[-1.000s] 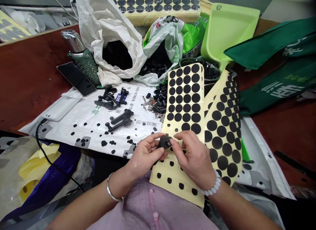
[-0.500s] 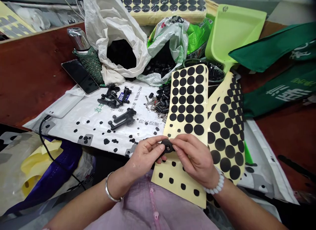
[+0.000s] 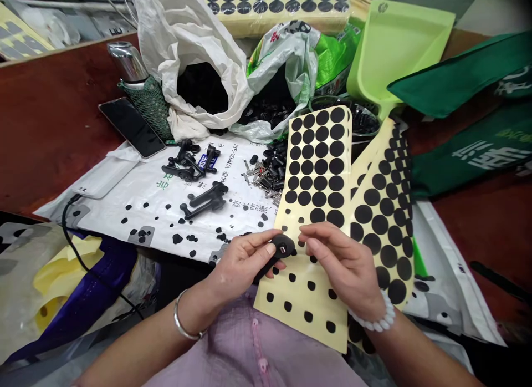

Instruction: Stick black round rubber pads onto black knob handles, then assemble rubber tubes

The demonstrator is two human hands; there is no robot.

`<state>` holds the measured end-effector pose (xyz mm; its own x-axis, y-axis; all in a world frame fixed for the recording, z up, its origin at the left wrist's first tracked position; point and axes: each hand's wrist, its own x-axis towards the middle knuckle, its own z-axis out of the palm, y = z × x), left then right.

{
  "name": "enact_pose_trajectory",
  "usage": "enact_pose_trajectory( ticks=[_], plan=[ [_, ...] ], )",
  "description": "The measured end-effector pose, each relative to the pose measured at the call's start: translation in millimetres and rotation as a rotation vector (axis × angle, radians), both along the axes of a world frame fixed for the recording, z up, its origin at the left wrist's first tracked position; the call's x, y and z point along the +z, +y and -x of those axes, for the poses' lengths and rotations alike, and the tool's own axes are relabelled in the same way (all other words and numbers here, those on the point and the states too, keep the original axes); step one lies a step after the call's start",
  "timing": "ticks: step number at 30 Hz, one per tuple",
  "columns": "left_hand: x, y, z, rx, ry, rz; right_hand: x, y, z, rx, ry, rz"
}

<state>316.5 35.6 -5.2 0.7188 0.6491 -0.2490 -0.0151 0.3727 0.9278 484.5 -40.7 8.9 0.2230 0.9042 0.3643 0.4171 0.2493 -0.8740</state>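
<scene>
left hand (image 3: pixel 245 260) pinches a black round part (image 3: pixel 283 246); right hand (image 3: pixel 343 265) beside it, grip unclear. pad sheet (image 3: pixel 299 296): lower rows stripped, upper rows full.

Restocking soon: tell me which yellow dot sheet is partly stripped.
The middle sheet beneath the right hand: its lower half holds only small black leftovers, while the right sheet and the back stack show full dots.

- The reddish-brown table (image 3: pixel 50 132) spans the scene.
- A white printed sack (image 3: pixel 158 209) lies spread at near centre.
- A dark phone (image 3: pixel 131 126) lies left, by the sack's far edge.
- Green cloth bags (image 3: pixel 465 82) lie far right.
</scene>
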Motion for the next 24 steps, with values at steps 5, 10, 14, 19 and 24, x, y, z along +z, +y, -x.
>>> enact_pose_trajectory(
  ticks=[5, 10, 14, 19, 24],
  plan=[
    [-0.6, -1.2, -1.5, -0.026, -0.008, -0.010, 6.4, 6.2, 2.6, 0.073, -0.086, -0.057],
    [-1.5, 0.6, 1.6, -0.028, -0.054, -0.008, 1.2, 9.6, 6.0, 0.150, -0.263, -0.151],
    [-1.4, -1.9, 2.4, 0.038, -0.081, 0.033, -2.7, 7.9, 6.3, 0.094, -0.532, -0.290],
    [-1.6, -8.1, -2.0, 0.078, -0.152, 0.165, -8.2, 2.1, 10.9, 0.070, -0.594, -0.274],
    [2.7, -2.7, -4.5, 0.174, -0.235, 0.304, -12.5, -7.8, 15.8, 0.121, -0.614, -0.243]
  ],
)
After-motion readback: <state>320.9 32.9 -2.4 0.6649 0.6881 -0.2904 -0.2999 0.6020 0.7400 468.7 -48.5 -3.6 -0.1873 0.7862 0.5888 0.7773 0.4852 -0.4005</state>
